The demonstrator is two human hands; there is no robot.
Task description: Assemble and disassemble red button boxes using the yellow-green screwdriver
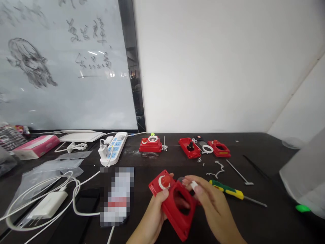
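Observation:
My left hand [155, 210] grips a red plastic cover [179, 222], its thumb resting on the front face. The cover is tilted, with a large round hole through it and a red dome in a white ring [164, 182] at its upper end. My right hand [212, 200] is at the cover's upper right edge, fingers pinched together. A small white piece [194, 185] shows at its fingertips, too small to name. The edge of a greyish see-through disc [180, 179] shows beside those fingers; whether they hold it I cannot tell.
Behind stand a red box with a white ring [150, 145], an open red housing [189, 148] and another red cover [219, 149]. A green-and-yellow screwdriver [228, 189] lies right, near a thin white rod [238, 171]. Left are a phone [117, 196], power strip [115, 149] and looped cables [73, 193].

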